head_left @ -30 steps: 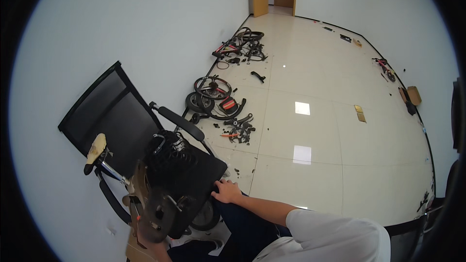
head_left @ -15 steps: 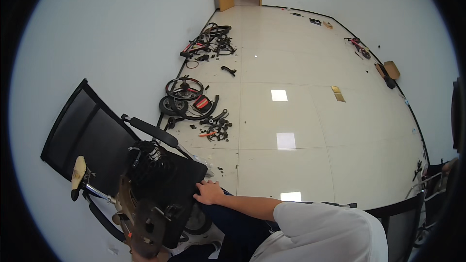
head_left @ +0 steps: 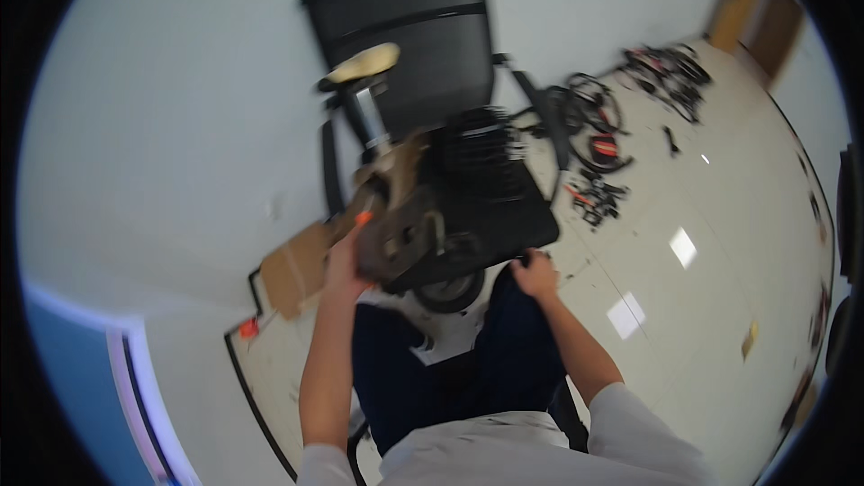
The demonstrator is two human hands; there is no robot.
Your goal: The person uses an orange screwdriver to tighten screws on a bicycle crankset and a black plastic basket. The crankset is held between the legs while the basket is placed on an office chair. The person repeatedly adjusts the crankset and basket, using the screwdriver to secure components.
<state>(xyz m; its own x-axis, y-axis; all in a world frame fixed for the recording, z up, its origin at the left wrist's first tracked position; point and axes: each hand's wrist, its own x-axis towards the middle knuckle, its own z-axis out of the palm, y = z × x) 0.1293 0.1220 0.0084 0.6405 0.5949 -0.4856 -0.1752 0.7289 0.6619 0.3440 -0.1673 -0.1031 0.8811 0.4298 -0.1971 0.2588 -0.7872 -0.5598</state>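
Observation:
A black mesh-backed office chair [head_left: 409, 63] faces me, with several things piled on its seat. At the seat's left is a brown, box-like object [head_left: 400, 171] with dark parts, blurred by motion. A pale bicycle saddle [head_left: 364, 65] on a silver seat post rises from it. My left hand [head_left: 345, 256] is closed around the near left side of this brown object, beside a small orange piece [head_left: 364, 218]; its fingertips are hidden. My right hand [head_left: 537, 272] is curled round the front right edge of the seat. A black coiled or ribbed bundle [head_left: 486, 148] lies on the seat's right.
A cardboard box [head_left: 297, 270] stands by the wall left of the chair. Wheels [head_left: 589, 103], small black parts [head_left: 597, 198] and more bicycle parts [head_left: 668, 76] lie on the tiled floor along the wall. A wheel [head_left: 450, 292] shows under the seat.
My view has swung left, so the chair now stands in front of me. My left hand has come into clear view on the brown object. My right hand has stayed by the seat's front corner.

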